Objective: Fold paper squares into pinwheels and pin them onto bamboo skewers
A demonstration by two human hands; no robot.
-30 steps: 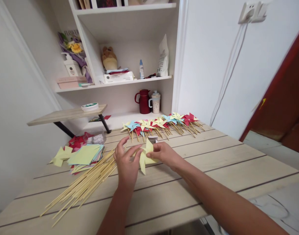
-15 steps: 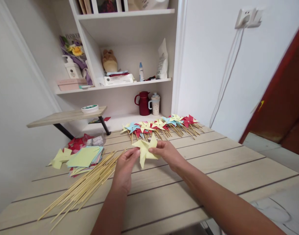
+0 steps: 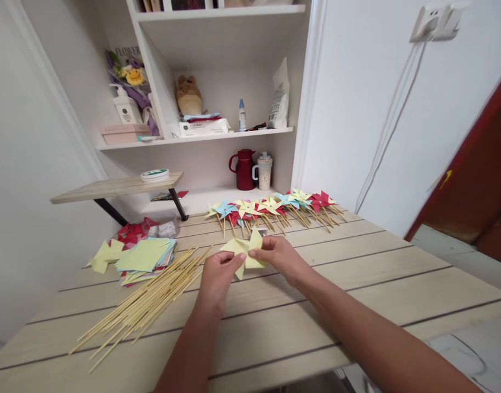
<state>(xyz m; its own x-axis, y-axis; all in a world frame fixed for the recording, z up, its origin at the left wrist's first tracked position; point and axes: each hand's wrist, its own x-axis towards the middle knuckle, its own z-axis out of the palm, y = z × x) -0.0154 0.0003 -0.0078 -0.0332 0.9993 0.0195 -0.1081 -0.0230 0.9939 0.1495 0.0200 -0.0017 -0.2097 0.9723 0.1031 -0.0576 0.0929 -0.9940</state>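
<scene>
Pinwheel now lower between hands

A wooden table stands against a white wall. On it lie a loose bundle of bamboo sticks, a stack of coloured paper squares and, farther back, a row of finished pinwheels. Behind is a white shelf unit with a red jug, a lidded cup, a plush toy, a small bottle and a white bag. A power socket with cables sits high on the wall.
</scene>
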